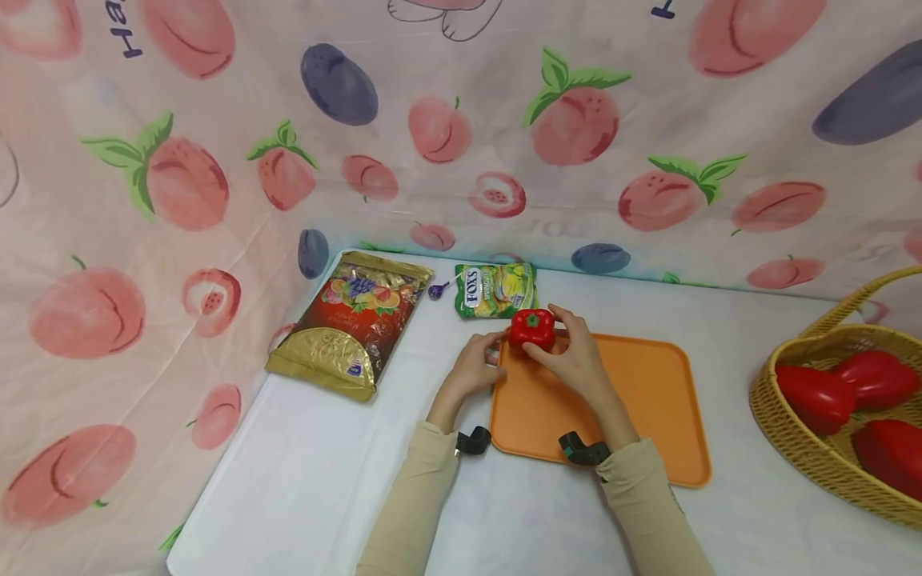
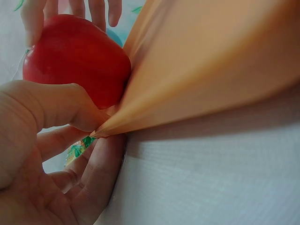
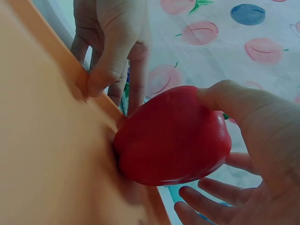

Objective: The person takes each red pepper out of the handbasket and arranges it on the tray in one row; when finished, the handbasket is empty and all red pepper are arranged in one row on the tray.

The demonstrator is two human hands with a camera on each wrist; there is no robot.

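Orange tray (image 1: 641, 392): landmark; lies flat on the white table (image 1: 302, 488), in front of the person.
Red bell pepper (image 1: 533, 331): at the tray's far-left corner, stem end up, its lower end meeting the tray in the wrist views.
Right hand (image 1: 582, 360): reaches across the tray; thumb and fingers clamped on opposite sides of the pepper.
Left hand (image 1: 472, 368): at the tray's left edge near the far corner; thumb over the rim, fingers outside and below, pinching it.
Candy packet (image 1: 497, 291): green and yellow, marked FOX'S, just beyond the tray's far-left corner.
Lollipop (image 1: 436, 292): purple head, beyond and left of the tray, its stick pointing to the packet.
Large bag (image 1: 353, 324): gold and red, fruit-printed, well to the tray's left.
Wicker basket (image 1: 801, 468): right of the tray, handle raised, containing red objects (image 1: 817, 396).
Printed cloth (image 1: 454, 204): rises behind the tray, patterned with peaches and blue fruit.
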